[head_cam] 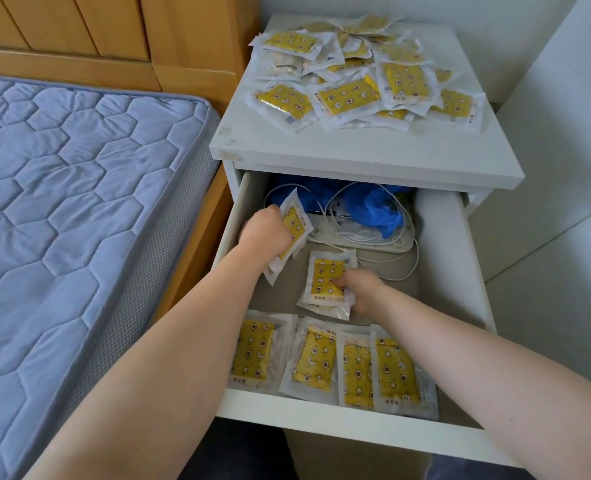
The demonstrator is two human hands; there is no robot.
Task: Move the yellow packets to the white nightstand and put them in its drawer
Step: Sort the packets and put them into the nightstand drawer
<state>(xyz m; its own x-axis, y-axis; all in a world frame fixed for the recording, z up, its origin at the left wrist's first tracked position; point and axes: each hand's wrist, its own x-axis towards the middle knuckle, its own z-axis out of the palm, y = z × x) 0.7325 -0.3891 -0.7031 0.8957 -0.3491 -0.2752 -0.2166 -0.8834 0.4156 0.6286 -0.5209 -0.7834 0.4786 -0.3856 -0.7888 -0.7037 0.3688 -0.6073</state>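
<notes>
Several yellow packets (353,77) in clear wrappers lie heaped on top of the white nightstand (356,150). Its drawer (460,271) is pulled out. A row of yellow packets (321,362) stands along the drawer's front wall. My left hand (264,233) holds a small stack of packets (296,223) at the drawer's left side. My right hand (361,285) grips another stack of packets (327,278) in the middle of the drawer, thumb on top.
At the back of the drawer lie white cables (391,240), a white power strip and crumpled blue plastic (373,206). A bed with a blue quilted mattress (62,202) and wooden headboard (96,29) stands close on the left. Pale floor tiles show to the right.
</notes>
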